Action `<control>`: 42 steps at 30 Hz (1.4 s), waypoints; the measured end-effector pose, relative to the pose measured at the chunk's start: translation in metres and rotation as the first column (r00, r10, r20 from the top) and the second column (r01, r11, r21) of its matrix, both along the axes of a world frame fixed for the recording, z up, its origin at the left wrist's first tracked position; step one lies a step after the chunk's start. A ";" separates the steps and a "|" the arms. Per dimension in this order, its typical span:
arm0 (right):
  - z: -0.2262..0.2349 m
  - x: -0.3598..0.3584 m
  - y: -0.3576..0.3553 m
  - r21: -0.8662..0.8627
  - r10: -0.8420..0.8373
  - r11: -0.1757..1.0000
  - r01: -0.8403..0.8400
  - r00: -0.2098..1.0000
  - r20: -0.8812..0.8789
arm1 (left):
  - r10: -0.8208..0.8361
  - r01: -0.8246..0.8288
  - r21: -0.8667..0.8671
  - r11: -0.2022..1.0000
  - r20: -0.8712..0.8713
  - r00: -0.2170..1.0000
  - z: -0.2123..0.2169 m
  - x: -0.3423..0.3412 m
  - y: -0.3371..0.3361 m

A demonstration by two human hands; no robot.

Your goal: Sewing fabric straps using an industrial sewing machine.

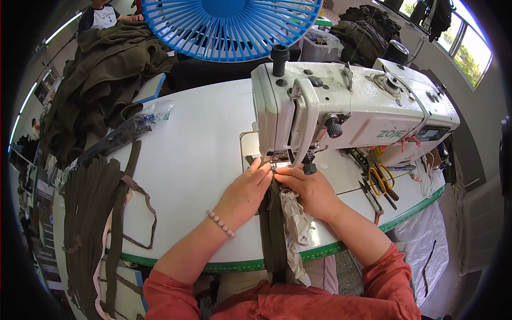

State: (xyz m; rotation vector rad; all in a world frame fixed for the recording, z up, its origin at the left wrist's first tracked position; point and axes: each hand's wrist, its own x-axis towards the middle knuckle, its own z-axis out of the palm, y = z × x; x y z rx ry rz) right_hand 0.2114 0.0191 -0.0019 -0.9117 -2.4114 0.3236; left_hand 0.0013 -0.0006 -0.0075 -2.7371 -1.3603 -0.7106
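Note:
A long dark olive fabric strip (274,234), which looks like zipper tape, runs from under the presser foot (273,165) of a white sewing machine (341,101) down over the table's front edge. My left hand (246,188) presses its closed fingers on the strip, just left of the foot. My right hand (309,189) is closed with its fingertips on the strip at the foot's right side. Both hands' fingertips nearly meet there, partly hiding the needle area. A crumpled off-white strip (296,218) hangs beside the olive one, close under my right hand.
Olive strips (88,213) drape over the table's left side, near a clear plastic bag (154,113). Yellow-handled scissors (380,180) and thread snips (372,198) lie at right. A blue fan (224,26) and piled dark cloth (112,69) stand behind. A green measuring tape (234,265) edges the table.

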 end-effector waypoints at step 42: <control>-0.004 -0.003 0.002 -0.043 -0.061 0.997 0.059 0.996 -0.059 | 0.010 -0.012 0.031 0.999 0.060 0.998 -0.011 -0.005 0.013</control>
